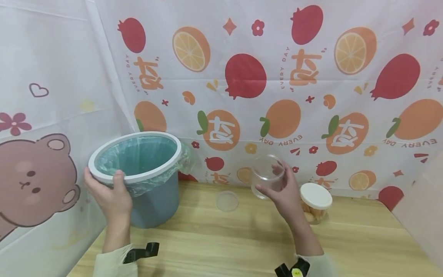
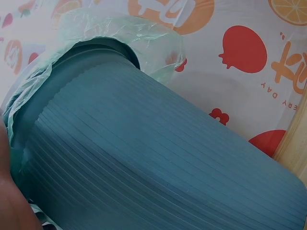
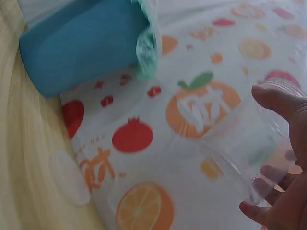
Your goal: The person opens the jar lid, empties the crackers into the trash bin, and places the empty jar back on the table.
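Observation:
At the left of the head view stands a blue-grey trash bin with a white rim ring. A thin green bag lines it and hangs over the outside. My left hand grips the near-left rim, thumb at the front. The bin's ribbed side fills the left wrist view. My right hand holds a clear plastic jar, uncovered and raised near the back wall, thumb on one side and fingers round the other. Through the jar the printed cloth shows.
A translucent round lid lies on the wooden table between the bin and my right hand. Right of that hand stands a second clear jar, with a white lid and tan pieces inside. Fruit-printed cloth hangs behind the table.

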Available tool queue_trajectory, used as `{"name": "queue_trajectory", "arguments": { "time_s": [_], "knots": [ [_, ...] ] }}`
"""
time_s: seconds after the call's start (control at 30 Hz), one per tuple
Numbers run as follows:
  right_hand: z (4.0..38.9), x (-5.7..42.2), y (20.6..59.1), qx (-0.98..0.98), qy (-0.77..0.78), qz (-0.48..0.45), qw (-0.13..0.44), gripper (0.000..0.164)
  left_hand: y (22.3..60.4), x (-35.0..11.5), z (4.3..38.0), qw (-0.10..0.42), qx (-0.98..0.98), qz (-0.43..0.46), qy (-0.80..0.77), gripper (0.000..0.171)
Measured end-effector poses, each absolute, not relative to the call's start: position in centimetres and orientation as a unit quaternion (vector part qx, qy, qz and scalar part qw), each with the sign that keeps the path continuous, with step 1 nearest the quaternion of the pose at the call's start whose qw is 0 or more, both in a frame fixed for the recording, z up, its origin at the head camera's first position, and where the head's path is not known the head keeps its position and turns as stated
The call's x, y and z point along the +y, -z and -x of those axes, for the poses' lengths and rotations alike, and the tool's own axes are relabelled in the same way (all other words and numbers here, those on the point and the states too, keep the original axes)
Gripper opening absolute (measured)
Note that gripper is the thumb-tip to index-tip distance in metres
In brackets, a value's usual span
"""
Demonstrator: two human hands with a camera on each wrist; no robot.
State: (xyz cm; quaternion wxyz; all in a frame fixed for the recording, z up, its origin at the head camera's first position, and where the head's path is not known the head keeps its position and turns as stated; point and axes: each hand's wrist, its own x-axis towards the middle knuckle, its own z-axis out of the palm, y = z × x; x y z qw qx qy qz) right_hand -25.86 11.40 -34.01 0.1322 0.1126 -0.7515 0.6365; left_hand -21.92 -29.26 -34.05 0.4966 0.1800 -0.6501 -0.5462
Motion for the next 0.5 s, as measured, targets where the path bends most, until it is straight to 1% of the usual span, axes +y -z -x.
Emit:
{"name": "queue_trajectory", "arguments": {
  "time_s": [0.13,0.3,0.5],
  "knots": [
    [25.9,12.5,35.8,-0.753,-0.634,-0.097,0.149,0.091,34.2,-29.2,22.0,0.498,-0.651,-0.175,0.546,0.081],
    [26.7,13.2,36.7,-0.752,-0.627,-0.11,0.169,0.088,34.1,-29.2,22.3,0.504,-0.652,-0.162,0.543,0.082],
    [27.9,12.9,38.1,-0.756,-0.625,-0.109,0.159,0.086,34.0,-29.3,22.1,0.508,-0.647,-0.175,0.542,0.082]
  ]
}}
